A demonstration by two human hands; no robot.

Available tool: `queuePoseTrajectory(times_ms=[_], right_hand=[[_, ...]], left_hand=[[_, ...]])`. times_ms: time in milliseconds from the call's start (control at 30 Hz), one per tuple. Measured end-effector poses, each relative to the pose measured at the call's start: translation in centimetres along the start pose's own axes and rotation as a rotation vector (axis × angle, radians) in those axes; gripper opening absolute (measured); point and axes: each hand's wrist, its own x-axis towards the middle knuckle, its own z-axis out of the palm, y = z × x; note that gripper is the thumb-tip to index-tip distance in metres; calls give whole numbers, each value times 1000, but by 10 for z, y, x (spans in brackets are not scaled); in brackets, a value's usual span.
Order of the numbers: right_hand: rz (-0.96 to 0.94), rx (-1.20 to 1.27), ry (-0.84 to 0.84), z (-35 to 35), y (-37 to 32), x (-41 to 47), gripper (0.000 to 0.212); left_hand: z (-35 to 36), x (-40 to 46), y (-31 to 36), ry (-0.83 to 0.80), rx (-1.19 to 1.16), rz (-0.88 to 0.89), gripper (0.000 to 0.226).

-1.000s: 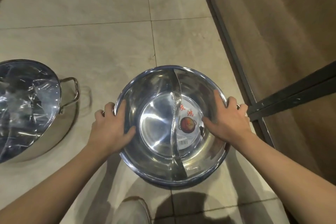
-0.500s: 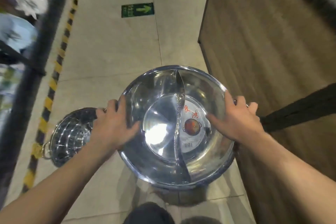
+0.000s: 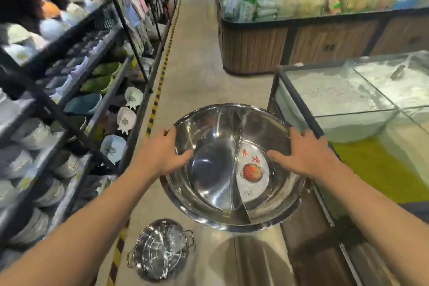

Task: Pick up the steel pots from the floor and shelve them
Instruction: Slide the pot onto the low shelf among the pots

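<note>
I hold a wide steel pot (image 3: pixel 216 176) with a curved middle divider and a round paper label inside, raised well above the floor in front of me. My left hand (image 3: pixel 162 155) grips its left rim, thumb inside the bowl. My right hand (image 3: pixel 306 155) grips the right rim the same way. A second steel pot (image 3: pixel 162 248) with two loop handles and plastic wrap stands on the floor below, near the yellow-black floor stripe.
Black metal shelves (image 3: pixel 69 118) full of bowls and dishes run along the left. A glass-topped bin (image 3: pixel 348 100) of white and yellow grains stands close on the right. A wooden display (image 3: pixel 255 46) with bagged goods lies beyond. The tiled aisle (image 3: pixel 197 42) runs ahead between them.
I have lifted the divided pot from the floor to chest height and my view has swung up to the aisle. The second pot has stayed on the floor and now appears below.
</note>
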Motion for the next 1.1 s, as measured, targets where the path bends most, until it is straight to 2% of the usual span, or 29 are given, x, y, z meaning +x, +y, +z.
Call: queuePoseTrajectory(times_ms=[133,267,367,500,633,800,967,1100], right_hand=[[-5,33,110,-96,-7,11,98],[-26,12,200,-158,-9,11,91],[-73,-31,237,-184,-12,8,89],[-176,-80,254,-202,-19,4,83],[-301,-56,245,-215,-29,8,78],[-466,-21,243,-224,-64,11,92],[-779,50,356,-217,-125,-20,81],[-968,71,263,-199,-191,-69,78]], left_hand=[[-93,20,1,88,22,38,97],[-150,23,4,140,27,44,93],[-172,14,6,154,23,38,92],[-189,-7,7,145,45,-41,96],[-203,-42,0,152,23,-140,90],[-213,-110,-12,231,14,-286,82],[-209,-219,-32,282,-25,-471,72],[-196,-322,-50,336,11,-693,67]])
